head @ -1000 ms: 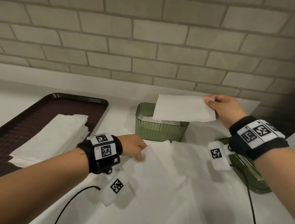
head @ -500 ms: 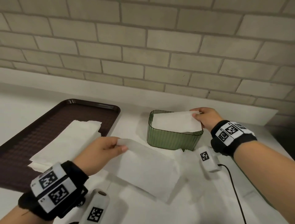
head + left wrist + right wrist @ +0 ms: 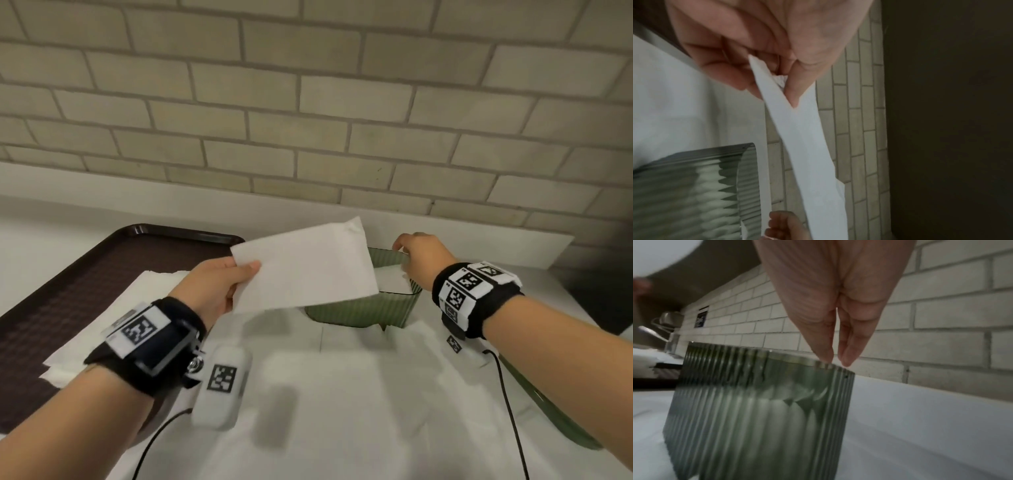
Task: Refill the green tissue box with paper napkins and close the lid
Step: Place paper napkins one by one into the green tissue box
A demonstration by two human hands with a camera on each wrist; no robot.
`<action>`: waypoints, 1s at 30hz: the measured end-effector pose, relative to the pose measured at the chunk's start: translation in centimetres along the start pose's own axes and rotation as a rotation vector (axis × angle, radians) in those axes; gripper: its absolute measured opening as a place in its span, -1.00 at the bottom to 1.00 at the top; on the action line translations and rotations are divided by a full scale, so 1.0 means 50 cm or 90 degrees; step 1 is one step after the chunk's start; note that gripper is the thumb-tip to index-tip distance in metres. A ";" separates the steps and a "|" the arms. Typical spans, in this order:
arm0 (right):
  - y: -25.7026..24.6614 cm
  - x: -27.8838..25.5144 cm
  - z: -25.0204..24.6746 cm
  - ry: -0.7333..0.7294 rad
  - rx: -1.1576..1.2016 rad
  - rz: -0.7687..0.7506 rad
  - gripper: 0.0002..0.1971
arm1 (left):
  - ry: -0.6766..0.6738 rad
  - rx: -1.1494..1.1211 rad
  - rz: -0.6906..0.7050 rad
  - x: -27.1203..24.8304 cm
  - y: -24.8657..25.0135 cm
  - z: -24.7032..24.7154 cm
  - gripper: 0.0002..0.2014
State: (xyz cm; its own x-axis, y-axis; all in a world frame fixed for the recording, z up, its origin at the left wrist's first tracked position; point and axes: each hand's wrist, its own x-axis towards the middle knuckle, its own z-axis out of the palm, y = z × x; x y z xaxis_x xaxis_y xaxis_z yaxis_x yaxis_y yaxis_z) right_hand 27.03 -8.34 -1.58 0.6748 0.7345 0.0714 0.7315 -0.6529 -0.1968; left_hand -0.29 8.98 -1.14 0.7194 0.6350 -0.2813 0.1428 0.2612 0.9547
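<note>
The green ribbed tissue box stands open-topped on the white counter, with white napkins lying inside. My left hand pinches a folded white napkin by its left end and holds it in the air over the box's left half, hiding that part. In the left wrist view the thumb and fingers clamp the napkin above the box. My right hand hovers at the box's far right corner, its straight fingertips touching the rim of the box and holding nothing.
A dark brown tray at the left carries a stack of napkins. Loose napkins lie spread on the counter in front of the box. The green lid lies at the right under my right forearm. A brick wall rises behind.
My left hand lifted a napkin off the counter and carried it up over the box. My right hand lowered its napkin into the box and let go of it.
</note>
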 end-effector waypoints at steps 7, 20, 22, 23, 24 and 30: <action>0.033 -0.060 -0.034 0.048 0.015 -0.009 -0.75 | 0.000 0.083 -0.008 0.107 0.054 0.088 -0.94; 0.107 -0.327 -0.069 -0.144 0.092 -0.022 -0.77 | 0.023 0.686 0.007 0.198 0.060 0.257 -0.55; 0.113 -0.361 -0.053 -0.217 0.088 -0.033 -0.74 | 0.024 0.783 0.012 0.189 0.064 0.267 -0.50; 0.118 -0.374 -0.043 -0.232 0.087 -0.034 -0.72 | 0.013 0.826 0.012 0.190 0.065 0.272 -0.50; 0.124 -0.385 -0.032 -0.234 0.088 -0.030 -0.70 | 0.010 0.856 0.020 0.193 0.063 0.274 -0.51; 0.138 -0.429 0.034 -0.327 0.083 0.012 -0.17 | -0.007 0.983 0.061 0.225 0.043 0.274 -0.53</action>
State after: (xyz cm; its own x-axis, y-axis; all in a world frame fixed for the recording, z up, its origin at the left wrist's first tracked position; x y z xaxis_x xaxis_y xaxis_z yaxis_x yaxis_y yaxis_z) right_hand 17.44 -28.31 -6.14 0.5292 0.7401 -0.4150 0.6795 -0.6625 -0.3151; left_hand 17.43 6.72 -0.90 0.7704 0.5982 -0.2206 0.6319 -0.7625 0.1389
